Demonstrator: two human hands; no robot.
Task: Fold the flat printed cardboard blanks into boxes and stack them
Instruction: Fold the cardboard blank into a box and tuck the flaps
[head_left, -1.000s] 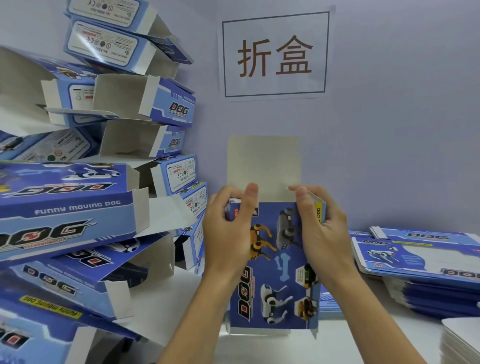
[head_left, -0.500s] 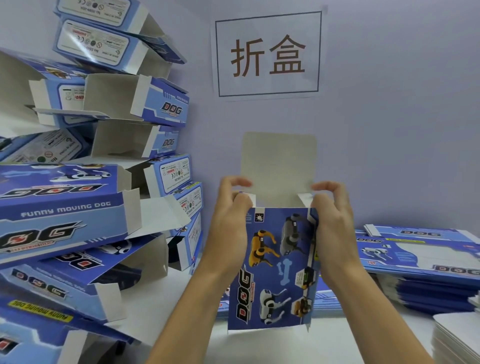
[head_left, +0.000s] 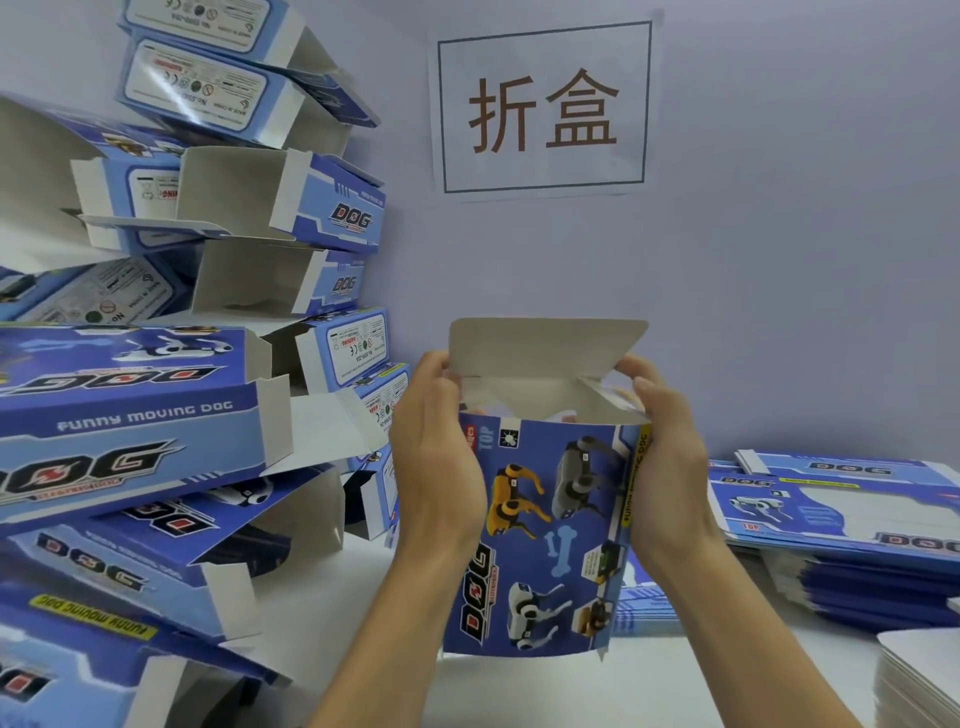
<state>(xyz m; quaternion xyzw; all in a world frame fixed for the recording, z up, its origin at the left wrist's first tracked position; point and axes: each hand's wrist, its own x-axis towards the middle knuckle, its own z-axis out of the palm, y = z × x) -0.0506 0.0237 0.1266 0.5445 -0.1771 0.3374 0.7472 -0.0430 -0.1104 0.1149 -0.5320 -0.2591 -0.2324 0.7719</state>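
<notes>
A blue printed box (head_left: 540, 535) with robot dogs and the word DOG stands upright between my hands, opened into a tube. Its grey top lid flap (head_left: 545, 345) is bent forward at the back, and the side flaps are folded inward. My left hand (head_left: 436, 452) grips the box's left top edge, fingers curled onto the flap corner. My right hand (head_left: 667, 457) grips the right top edge the same way. A leaning pile of folded boxes (head_left: 135, 415) fills the left. Flat blanks (head_left: 841, 514) lie stacked at the right.
A white table (head_left: 727, 680) carries everything. A paper sign (head_left: 543, 106) with two characters hangs on the lilac wall behind. A stack of white sheets (head_left: 919, 680) sits at the lower right corner. More flat blanks (head_left: 644, 608) lie behind the held box.
The tall lid flap stood straight up earlier; now it is bent forward and down. The box has opened wider and both hands have spread to its top corners.
</notes>
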